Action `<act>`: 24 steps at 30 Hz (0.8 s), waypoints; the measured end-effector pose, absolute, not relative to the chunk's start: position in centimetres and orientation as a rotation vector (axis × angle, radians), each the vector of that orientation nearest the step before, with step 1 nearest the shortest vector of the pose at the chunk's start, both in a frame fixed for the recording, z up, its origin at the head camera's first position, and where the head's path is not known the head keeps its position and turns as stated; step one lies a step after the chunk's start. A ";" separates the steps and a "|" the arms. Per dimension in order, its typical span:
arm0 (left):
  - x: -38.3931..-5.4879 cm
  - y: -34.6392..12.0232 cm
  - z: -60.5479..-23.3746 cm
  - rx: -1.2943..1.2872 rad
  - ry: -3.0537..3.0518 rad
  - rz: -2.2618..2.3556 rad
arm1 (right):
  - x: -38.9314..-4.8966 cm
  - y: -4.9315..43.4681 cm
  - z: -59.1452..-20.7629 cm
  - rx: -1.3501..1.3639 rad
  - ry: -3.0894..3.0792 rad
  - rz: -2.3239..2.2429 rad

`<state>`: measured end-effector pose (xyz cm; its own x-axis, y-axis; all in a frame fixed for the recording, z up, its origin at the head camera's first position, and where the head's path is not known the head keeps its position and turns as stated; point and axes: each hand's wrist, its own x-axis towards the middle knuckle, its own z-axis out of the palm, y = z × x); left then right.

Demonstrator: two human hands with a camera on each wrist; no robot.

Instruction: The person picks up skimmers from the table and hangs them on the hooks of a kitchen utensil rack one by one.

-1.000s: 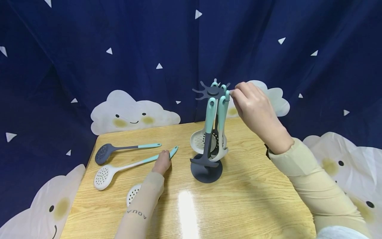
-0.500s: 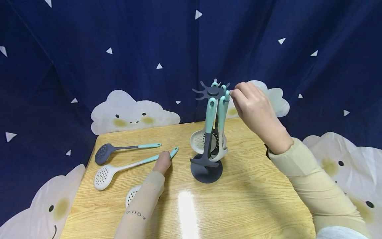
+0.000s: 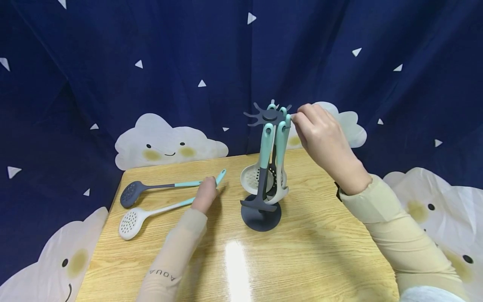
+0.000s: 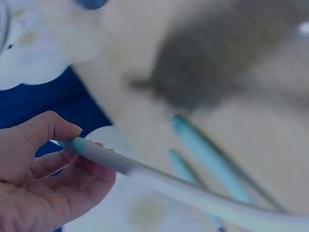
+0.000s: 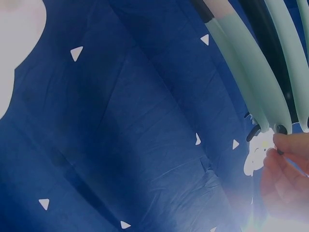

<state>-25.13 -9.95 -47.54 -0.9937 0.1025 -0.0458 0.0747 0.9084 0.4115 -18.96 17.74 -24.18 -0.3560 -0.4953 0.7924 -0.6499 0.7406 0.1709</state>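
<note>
A dark spoon (image 3: 130,194) and a white spoon (image 3: 130,224) lie on the wooden table (image 3: 317,251) — both have holes. A dark stand (image 3: 261,222) with a round foot sits nearby.

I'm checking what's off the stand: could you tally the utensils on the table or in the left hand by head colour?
Dark skimmer head: 1
White skimmer head: 1
Head colour unclear, utensil in left hand: 1
Total: 3

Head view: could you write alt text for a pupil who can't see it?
A person's left hand grips a teal-handled utensil over a wooden table, while the right hand pinches the top of a stand hung with kitchen tools. A dark slotted spoon and a white slotted spoon lie on the table's left side.
</note>
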 end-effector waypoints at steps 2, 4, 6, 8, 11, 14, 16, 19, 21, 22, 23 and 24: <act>-24.7 -9.8 -46.0 0.183 3.043 0.662 | -19.0 17.7 -24.2 0.866 -2.026 0.220; -24.5 -9.5 -44.8 0.195 3.061 0.705 | -18.9 17.8 -24.2 0.864 -2.029 0.218; -24.4 -9.4 -43.9 0.215 3.075 0.761 | -18.9 17.8 -24.2 0.862 -2.034 0.216; -24.3 -9.4 -42.9 0.233 3.095 0.820 | -19.0 17.8 -24.2 0.862 -2.037 0.215; -24.0 -9.2 -41.5 0.264 3.121 0.907 | -19.0 17.8 -24.2 0.861 -2.039 0.207; -23.5 -9.1 -40.0 0.311 3.163 0.974 | -19.0 17.8 -24.2 0.864 -2.032 0.217; -23.1 -9.0 -38.9 0.345 3.179 1.040 | -19.0 17.8 -24.2 0.862 -2.041 0.198; -22.5 -9.0 -37.4 0.416 3.201 1.156 | -19.0 17.9 -24.2 0.864 -2.051 0.185; -22.0 -8.9 -36.4 0.476 3.209 1.245 | -19.0 17.9 -24.2 0.863 -2.055 0.176; -21.9 -8.9 -36.0 0.507 3.213 1.285 | -19.0 17.9 -24.2 0.863 -2.054 0.179; -21.7 -8.9 -35.6 0.538 3.215 1.325 | -19.1 17.9 -24.2 0.864 -2.050 0.186; -21.5 -8.9 -35.2 0.571 3.218 1.363 | -19.0 17.9 -24.2 0.864 -2.048 0.187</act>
<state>-21.53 -8.88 -35.22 -0.8711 0.1320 0.4730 0.4315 0.6656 0.6089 -19.04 17.87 -24.19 -0.3713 -0.5074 0.7776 -0.6396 0.7469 0.1819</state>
